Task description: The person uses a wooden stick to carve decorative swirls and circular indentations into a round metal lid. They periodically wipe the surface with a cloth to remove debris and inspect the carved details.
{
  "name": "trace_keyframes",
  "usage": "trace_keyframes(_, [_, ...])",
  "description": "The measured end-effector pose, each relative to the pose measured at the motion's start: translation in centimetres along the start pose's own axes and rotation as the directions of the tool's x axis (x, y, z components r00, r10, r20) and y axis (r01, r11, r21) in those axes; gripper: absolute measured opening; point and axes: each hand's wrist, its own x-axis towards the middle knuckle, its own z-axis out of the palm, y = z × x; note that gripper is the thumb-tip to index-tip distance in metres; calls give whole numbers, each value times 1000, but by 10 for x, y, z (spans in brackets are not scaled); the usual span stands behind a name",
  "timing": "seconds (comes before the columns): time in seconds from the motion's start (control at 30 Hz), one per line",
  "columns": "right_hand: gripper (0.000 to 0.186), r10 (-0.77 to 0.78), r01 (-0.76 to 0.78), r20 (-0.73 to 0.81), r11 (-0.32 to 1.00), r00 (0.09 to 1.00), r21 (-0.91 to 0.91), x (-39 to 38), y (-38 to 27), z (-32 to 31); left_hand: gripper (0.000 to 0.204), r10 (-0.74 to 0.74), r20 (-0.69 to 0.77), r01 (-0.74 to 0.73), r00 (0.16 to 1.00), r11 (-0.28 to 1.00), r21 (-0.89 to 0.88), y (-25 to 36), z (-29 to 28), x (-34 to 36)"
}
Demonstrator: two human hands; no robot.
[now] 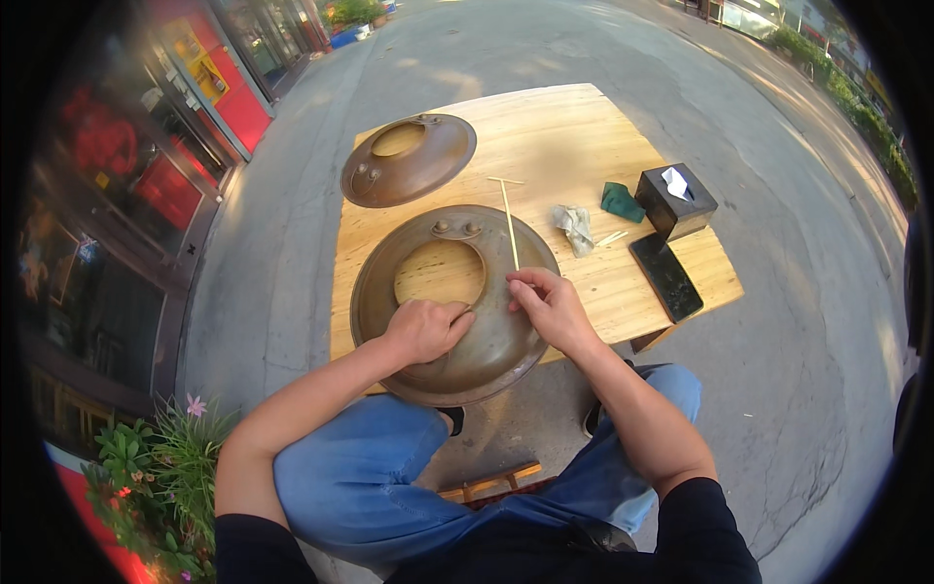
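Note:
A large bronze-brown metal dish with a central hole (516, 321) lies on the wooden table, two round fittings on its far side. My left hand (428, 331) grips the near edge of that hole, fingers curled over it. My right hand (540, 302) pinches the lower end of a thin pale T-shaped stick (506, 219) over the dish's right part. Behind, a smaller similar dish (438, 165) rests near the table's back left. To the right are a crumpled pale cloth (573, 228) and a few short pale sticks (610, 239).
The table (525, 127) also holds a green cloth (620, 202), a black tissue box (689, 216) and a dark phone (666, 279). Plants (156, 477) stand low left beside glass doors (107, 282). My legs are under the table's near edge, on grey pavement.

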Motion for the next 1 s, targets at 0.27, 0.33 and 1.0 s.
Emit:
trace_keyframes(0.27, [33,106,-113,58,984,993,135,7,-1,0,31,-3,2,3,1000,1000,-27,0,-1,0])
trace_keyframes(0.33, [36,-23,19,35,995,999,98,10,5,2,31,-5,7,5,1000,1000,-23,1,-1,1])
trace_keyframes(1.0, [36,90,-96,59,989,994,112,4,-10,7,32,10,-4,-10,1000,1000,-17,1,-2,0])
